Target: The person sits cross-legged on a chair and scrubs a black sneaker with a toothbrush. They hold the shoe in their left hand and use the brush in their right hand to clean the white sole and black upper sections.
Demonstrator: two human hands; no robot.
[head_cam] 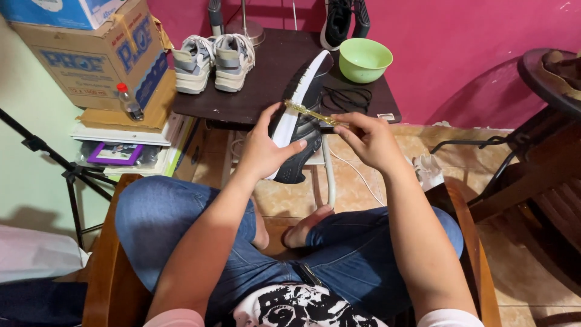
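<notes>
My left hand [261, 150] grips a black sneaker with a white sole [301, 103], held on its side above my lap with the sole turned toward me. My right hand [370, 139] pinches the handle of a thin yellow brush [310, 112], whose bristle end lies against the white sole edge. I sit cross-legged in blue jeans on a wooden chair.
A dark low table [266, 85] ahead bears a pair of grey-white sneakers [213, 60], a green bowl [364, 59], black laces [346, 98] and another black shoe [339, 21]. Cardboard boxes [91, 57], a small bottle [129, 102] and stacked books stand left. A dark wooden chair [538, 163] is right.
</notes>
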